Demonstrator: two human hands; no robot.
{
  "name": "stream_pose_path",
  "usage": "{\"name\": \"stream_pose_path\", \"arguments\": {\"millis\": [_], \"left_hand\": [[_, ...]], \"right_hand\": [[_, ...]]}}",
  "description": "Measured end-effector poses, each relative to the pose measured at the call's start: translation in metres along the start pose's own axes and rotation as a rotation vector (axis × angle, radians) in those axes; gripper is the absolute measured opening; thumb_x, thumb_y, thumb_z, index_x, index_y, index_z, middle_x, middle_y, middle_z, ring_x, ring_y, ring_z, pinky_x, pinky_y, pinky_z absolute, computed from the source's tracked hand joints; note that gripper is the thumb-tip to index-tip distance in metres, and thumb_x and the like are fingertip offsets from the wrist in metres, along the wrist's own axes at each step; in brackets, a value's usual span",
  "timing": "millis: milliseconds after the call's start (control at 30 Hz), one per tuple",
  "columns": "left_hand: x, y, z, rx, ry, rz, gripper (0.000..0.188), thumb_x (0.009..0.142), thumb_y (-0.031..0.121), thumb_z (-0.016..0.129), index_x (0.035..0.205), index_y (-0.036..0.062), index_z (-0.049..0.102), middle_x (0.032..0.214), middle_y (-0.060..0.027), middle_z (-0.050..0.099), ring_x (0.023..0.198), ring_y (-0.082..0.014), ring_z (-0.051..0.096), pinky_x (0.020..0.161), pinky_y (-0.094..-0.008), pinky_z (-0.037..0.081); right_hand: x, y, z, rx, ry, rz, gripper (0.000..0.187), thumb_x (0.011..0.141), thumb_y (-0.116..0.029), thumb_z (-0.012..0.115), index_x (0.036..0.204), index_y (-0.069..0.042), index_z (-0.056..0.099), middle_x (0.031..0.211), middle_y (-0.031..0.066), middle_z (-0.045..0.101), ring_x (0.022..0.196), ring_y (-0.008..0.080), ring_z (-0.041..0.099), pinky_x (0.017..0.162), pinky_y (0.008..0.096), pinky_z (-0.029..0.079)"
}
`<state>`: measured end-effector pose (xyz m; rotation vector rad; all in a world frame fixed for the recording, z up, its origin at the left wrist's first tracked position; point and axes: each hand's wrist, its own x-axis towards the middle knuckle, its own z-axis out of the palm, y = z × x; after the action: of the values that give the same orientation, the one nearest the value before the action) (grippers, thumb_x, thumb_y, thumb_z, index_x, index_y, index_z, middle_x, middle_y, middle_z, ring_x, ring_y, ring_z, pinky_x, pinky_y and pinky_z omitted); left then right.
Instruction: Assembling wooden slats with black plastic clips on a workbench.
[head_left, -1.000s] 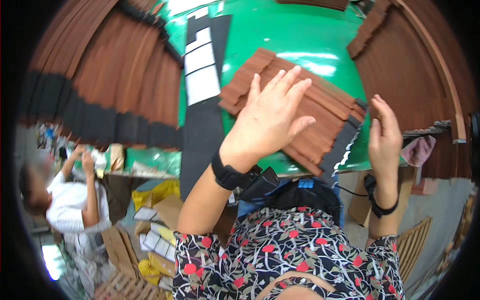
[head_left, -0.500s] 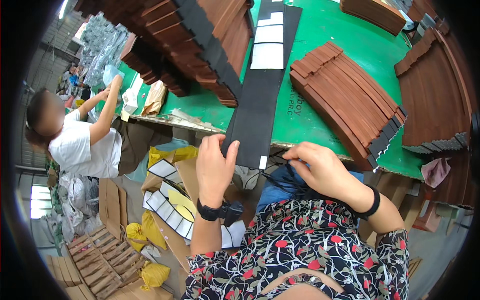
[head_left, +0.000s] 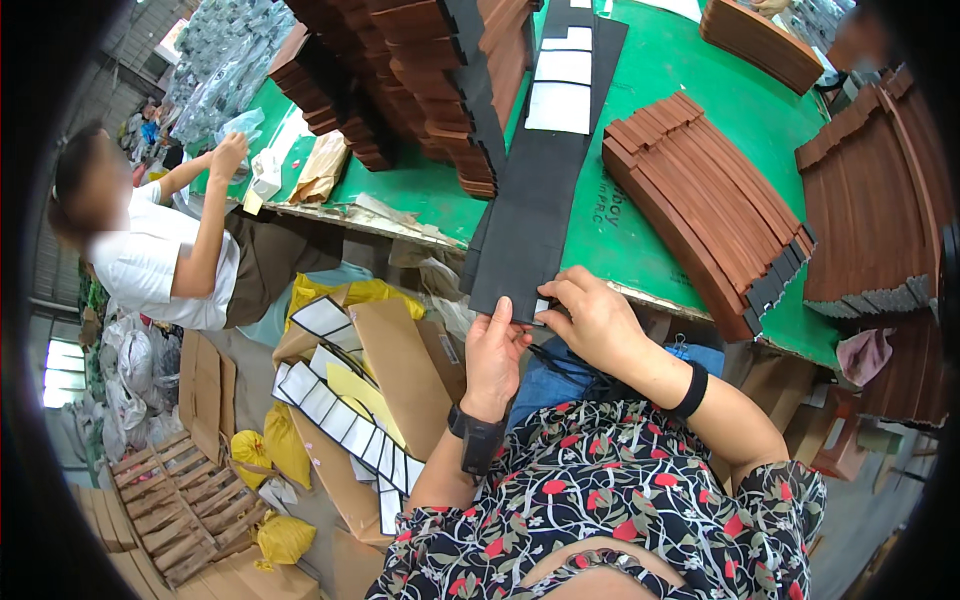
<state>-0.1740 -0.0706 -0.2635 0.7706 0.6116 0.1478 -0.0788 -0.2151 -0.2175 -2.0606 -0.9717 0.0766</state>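
Observation:
A long flat black strip (head_left: 525, 220) lies on the green table, its near end jutting over the front edge. My left hand (head_left: 493, 357) grips that end from below, thumb on top and fingers curled under it. At the right corner of the same end, a small white tab (head_left: 542, 304) shows by the fingertips of my right hand (head_left: 598, 325). Those fingers are closed in a pinch at the corner; the fingertips partly hide the tab. Farther up the strip sit white rectangular pieces (head_left: 560, 105). Thin black cords (head_left: 570, 372) hang below my right hand.
Brown, wood-look slats stand in a tall stack (head_left: 440, 90) left of the strip; another bundle (head_left: 700, 205) lies to its right. A cardboard box (head_left: 400, 350) below holds black strips with white rectangles. At left, a person in white (head_left: 165, 255) handles clear plastic.
My left hand has moved right and closed on the strip's near end. My right hand has shifted left and slightly down, to the corner with the white tab.

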Motion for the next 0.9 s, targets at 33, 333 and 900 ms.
{"name": "stream_pose_path", "arguments": {"millis": [33,333,900], "left_hand": [[0.000,-0.002,0.003,-0.009,-0.006,0.047,0.024,0.102,0.029,0.060,0.116,0.0085,0.061,0.098,-0.0022,0.070,0.085,-0.0109,0.065,0.073,-0.0264,0.051],[0.001,-0.006,0.007,0.005,-0.056,0.172,0.021,0.103,0.019,0.059,0.118,0.0055,0.063,0.108,-0.0046,0.070,0.089,-0.0118,0.065,0.076,-0.0274,0.052],[-0.033,0.055,0.041,1.533,-0.377,0.180,0.030,0.090,0.026,0.072,0.100,-0.0016,0.065,0.077,-0.0135,0.070,0.070,-0.0261,0.069,0.065,-0.0370,0.053]], "right_hand": [[0.000,-0.001,0.001,-0.024,0.013,-0.034,0.029,0.079,-0.012,0.078,0.104,-0.001,0.068,0.100,0.0141,0.063,0.088,0.0338,0.066,0.074,0.0409,0.055],[-0.002,-0.002,0.003,-0.126,0.076,-0.167,0.030,0.073,-0.011,0.076,0.099,-0.002,0.064,0.098,0.0127,0.060,0.086,0.0311,0.065,0.072,0.0395,0.054],[-0.044,0.008,-0.131,1.223,0.219,0.462,0.016,0.101,-0.019,0.060,0.104,-0.005,0.051,0.089,0.0092,0.066,0.076,0.0182,0.069,0.064,0.0284,0.056]]}}
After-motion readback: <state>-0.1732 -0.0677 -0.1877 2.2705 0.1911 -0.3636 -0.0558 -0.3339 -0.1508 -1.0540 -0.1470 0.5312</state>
